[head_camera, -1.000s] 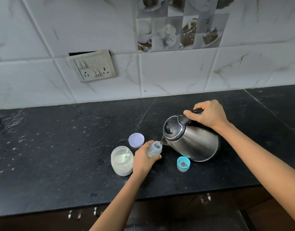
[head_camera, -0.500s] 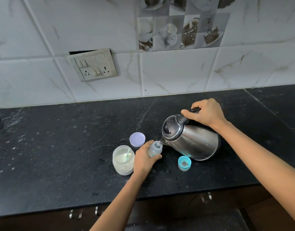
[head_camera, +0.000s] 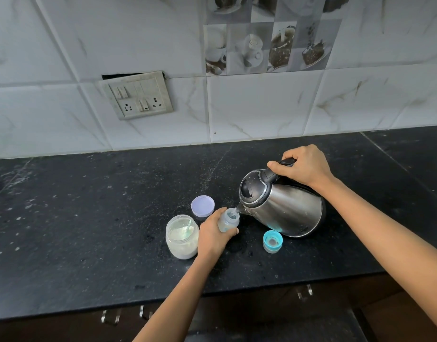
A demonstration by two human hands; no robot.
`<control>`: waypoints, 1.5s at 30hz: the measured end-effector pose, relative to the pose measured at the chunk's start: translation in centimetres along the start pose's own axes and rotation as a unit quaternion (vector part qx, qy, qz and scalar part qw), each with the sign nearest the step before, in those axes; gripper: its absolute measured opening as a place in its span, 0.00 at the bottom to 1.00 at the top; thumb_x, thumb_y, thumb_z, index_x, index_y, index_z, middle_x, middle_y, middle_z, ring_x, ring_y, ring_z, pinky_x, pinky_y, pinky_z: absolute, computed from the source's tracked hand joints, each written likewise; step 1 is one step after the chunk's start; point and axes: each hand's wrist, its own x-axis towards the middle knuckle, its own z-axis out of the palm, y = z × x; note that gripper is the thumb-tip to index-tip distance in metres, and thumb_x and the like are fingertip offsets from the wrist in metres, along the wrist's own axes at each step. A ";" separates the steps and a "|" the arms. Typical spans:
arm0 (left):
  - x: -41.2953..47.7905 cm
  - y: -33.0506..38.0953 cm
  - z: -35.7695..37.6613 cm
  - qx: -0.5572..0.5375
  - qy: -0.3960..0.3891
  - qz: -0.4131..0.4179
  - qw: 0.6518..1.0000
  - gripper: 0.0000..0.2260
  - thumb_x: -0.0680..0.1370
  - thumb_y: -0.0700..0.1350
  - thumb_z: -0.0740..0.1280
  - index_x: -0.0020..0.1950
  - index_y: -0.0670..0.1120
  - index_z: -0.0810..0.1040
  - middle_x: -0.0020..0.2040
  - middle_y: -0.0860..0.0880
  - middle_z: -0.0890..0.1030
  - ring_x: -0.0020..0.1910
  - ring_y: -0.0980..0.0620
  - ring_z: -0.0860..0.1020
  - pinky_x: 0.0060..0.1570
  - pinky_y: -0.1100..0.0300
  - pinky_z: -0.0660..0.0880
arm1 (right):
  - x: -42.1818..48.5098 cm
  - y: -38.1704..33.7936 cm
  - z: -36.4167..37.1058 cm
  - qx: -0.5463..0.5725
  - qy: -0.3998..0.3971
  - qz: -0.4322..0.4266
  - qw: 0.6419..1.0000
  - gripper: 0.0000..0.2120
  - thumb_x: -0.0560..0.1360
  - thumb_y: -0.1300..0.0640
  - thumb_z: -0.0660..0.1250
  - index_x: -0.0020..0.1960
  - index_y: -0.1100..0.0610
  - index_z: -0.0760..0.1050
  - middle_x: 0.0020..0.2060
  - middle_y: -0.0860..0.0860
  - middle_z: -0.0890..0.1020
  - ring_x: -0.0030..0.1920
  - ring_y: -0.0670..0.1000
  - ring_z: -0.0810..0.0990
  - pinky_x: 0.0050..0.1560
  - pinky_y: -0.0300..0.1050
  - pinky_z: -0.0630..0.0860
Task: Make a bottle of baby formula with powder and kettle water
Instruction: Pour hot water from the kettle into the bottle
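My left hand (head_camera: 213,235) grips a small clear baby bottle (head_camera: 229,218), held upright on the black counter (head_camera: 89,218). My right hand (head_camera: 302,166) holds the black handle of a steel kettle (head_camera: 286,208), which is tipped left so its spout sits at the bottle's open mouth. An open jar of white formula powder (head_camera: 181,236) with a scoop inside stands just left of my left hand. The jar's lilac lid (head_camera: 202,206) lies behind the bottle. The bottle's teal cap (head_camera: 272,241) lies in front of the kettle.
A tiled wall with a switch and socket plate (head_camera: 138,95) rises behind the counter. Cabinet handles (head_camera: 304,291) show below the counter's front edge. A dark recess sits at the far left edge.
The kettle stays tilted at the bottle mouth and both hands keep their grips. Only the view has shifted slightly.
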 end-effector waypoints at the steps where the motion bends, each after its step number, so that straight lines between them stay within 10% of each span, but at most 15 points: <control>1: 0.0 0.0 0.0 0.000 0.001 0.000 1.000 0.27 0.65 0.46 0.77 0.64 0.55 0.76 0.55 0.58 0.81 0.53 0.58 0.77 0.56 0.62 0.73 | 0.0 0.0 0.0 0.000 -0.001 0.000 1.000 0.28 0.60 0.27 0.59 0.27 0.53 0.76 0.20 0.50 0.73 0.26 0.51 0.74 0.30 0.42 0.68; 45: 0.2 -0.3 0.7 -0.011 0.019 -0.023 0.999 0.29 0.65 0.48 0.77 0.65 0.55 0.75 0.56 0.58 0.81 0.55 0.57 0.78 0.59 0.60 0.73 | 1.0 0.5 0.1 0.007 -0.008 -0.004 1.000 0.25 0.61 0.27 0.59 0.23 0.48 0.69 0.17 0.48 0.68 0.23 0.45 0.69 0.28 0.39 0.60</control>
